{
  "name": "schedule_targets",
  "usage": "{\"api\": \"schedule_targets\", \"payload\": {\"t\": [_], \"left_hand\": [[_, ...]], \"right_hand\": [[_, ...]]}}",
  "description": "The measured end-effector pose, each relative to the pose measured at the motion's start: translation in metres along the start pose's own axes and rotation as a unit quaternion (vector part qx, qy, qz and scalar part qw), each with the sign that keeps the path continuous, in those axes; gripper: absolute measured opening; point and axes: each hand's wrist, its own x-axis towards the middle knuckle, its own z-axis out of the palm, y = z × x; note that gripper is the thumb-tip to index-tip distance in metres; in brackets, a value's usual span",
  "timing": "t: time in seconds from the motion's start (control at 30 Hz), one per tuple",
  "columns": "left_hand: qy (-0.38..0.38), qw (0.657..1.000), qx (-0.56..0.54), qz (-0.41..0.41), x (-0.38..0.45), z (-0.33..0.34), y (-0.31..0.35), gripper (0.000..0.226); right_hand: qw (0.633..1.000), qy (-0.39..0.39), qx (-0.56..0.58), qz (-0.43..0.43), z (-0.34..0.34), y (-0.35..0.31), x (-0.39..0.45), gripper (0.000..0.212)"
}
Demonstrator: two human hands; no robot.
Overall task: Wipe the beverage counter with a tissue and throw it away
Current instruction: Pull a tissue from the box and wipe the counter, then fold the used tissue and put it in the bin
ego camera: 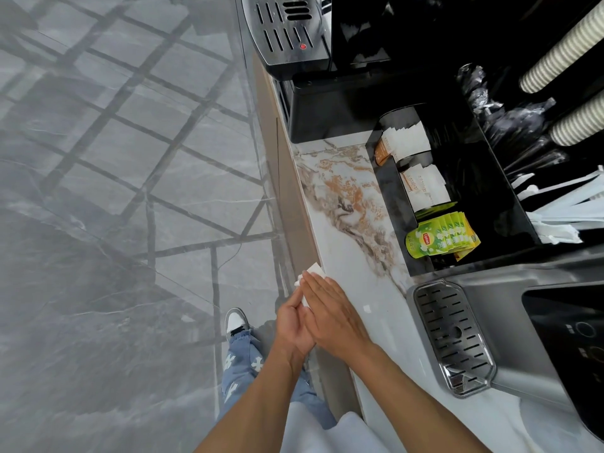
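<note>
A white tissue (314, 270) sticks out at the front edge of the marble beverage counter (346, 204). My right hand (330, 313) lies flat over the tissue with its fingers straight and together. My left hand (292, 322) is cupped just off the counter's edge, palm towards the right hand, touching the tissue from the other side. Most of the tissue is hidden between the two hands. A tiny white scrap (366, 308) lies on the counter just right of my right hand.
A black organiser (389, 188) holds sugar sachets, green tea bags (441, 238), paper cups and stirrers. A grey dispenser with a drip tray (452, 335) stands at the right. A coffee machine (294, 31) sits at the far end. Grey tiled floor lies to the left.
</note>
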Motion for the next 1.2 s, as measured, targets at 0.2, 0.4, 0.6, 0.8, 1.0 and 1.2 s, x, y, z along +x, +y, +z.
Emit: {"api": "schedule_targets", "payload": {"t": [0.2, 0.4, 0.6, 0.8, 1.0, 1.2], "left_hand": [[-0.018, 0.999, -0.032, 0.003, 0.001, -0.001, 0.005, 0.050], [0.001, 0.999, -0.022, 0.037, -0.005, -0.006, 0.017, 0.049], [0.003, 0.999, 0.005, 0.044, -0.027, 0.005, 0.025, 0.044], [0.016, 0.996, 0.061, 0.059, -0.048, 0.043, 0.035, 0.049], [-0.026, 0.985, 0.157, 0.060, -0.066, 0.078, 0.022, 0.048], [-0.059, 0.958, 0.282, 0.017, -0.080, 0.111, 0.004, 0.046]], "right_hand": [[1.000, -0.004, 0.005, -0.020, -0.003, -0.004, 0.006, 0.047], [0.996, -0.062, 0.052, -0.038, -0.007, -0.006, 0.007, 0.058], [0.979, -0.030, 0.200, -0.002, -0.018, -0.024, 0.013, 0.054], [0.831, 0.137, 0.442, 0.309, -0.057, -0.018, 0.010, 0.033], [0.686, 0.072, 0.643, 0.335, -0.097, -0.006, -0.001, 0.017], [0.684, 0.097, 0.657, 0.304, -0.132, -0.006, -0.019, 0.010]]}}
